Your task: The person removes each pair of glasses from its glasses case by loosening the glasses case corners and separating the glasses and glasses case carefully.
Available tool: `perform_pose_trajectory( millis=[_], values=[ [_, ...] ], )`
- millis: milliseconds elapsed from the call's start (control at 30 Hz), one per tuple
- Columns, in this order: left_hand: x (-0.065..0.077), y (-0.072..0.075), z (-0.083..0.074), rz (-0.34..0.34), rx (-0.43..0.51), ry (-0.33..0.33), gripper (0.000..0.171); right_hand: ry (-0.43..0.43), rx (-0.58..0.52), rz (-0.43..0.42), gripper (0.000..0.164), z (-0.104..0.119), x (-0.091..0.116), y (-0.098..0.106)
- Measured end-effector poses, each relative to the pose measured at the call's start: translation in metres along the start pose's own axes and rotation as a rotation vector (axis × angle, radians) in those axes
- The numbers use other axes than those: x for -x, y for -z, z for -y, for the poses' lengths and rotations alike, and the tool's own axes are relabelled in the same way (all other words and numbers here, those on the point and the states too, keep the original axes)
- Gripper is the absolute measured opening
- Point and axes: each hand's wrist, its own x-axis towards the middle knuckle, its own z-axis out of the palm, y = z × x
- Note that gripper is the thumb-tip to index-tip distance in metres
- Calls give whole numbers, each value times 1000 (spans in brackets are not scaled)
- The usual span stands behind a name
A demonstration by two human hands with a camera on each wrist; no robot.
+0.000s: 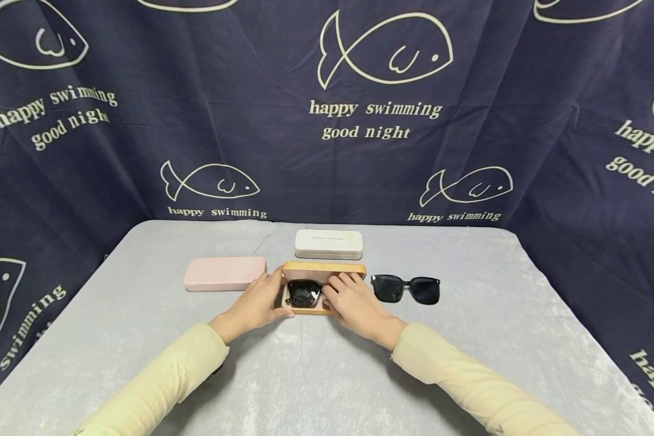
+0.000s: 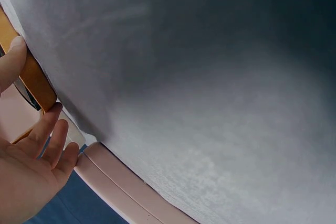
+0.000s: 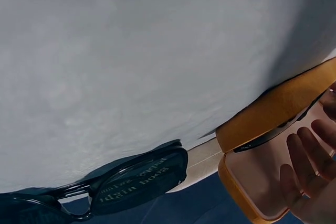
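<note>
An orange glasses case [image 1: 324, 266] with a pink lining stands open at the middle of the table. Black sunglasses [image 1: 304, 293] sit in it, one dark lens showing and the other covered by the right hand. My left hand [image 1: 253, 306] grips the case at its left end, thumb along the front wall [image 2: 39, 83] and forefinger at the corner. Over the right half of the case, my right hand [image 1: 360, 306] holds the sunglasses at their right side, where the exact contact is partly hidden. Its other fingers reach in front of the pink lid lining [image 3: 265, 169].
A pink glasses case [image 1: 225, 274] lies closed beside the left hand. Behind the orange case is a closed white case [image 1: 328, 243]. A second pair of black sunglasses [image 1: 406, 289] rests to the right. A dark blue printed curtain [image 1: 381, 181] hangs behind the table.
</note>
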Motion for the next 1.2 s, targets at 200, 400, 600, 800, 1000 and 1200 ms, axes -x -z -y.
perform_pose_trajectory(
  millis=[200,400,600,800,1000,1200],
  values=[
    [0,0,-1,9,3,14,98,-40,8,24,14,3,-4,-2],
    [1,0,-1,12,6,23,97,-71,56,46,14,7,-6,-5],
    [1,1,-1,7,16,14,96,-102,79,59,17,12,-7,-8],
    [1,1,0,-5,19,-5,95,-152,102,76,23,16,-9,-10],
    [1,1,-1,5,19,4,96,-170,125,109,25,19,-13,-9],
    [1,2,-2,8,22,5,95,-186,128,151,26,21,-15,-8]
  ],
)
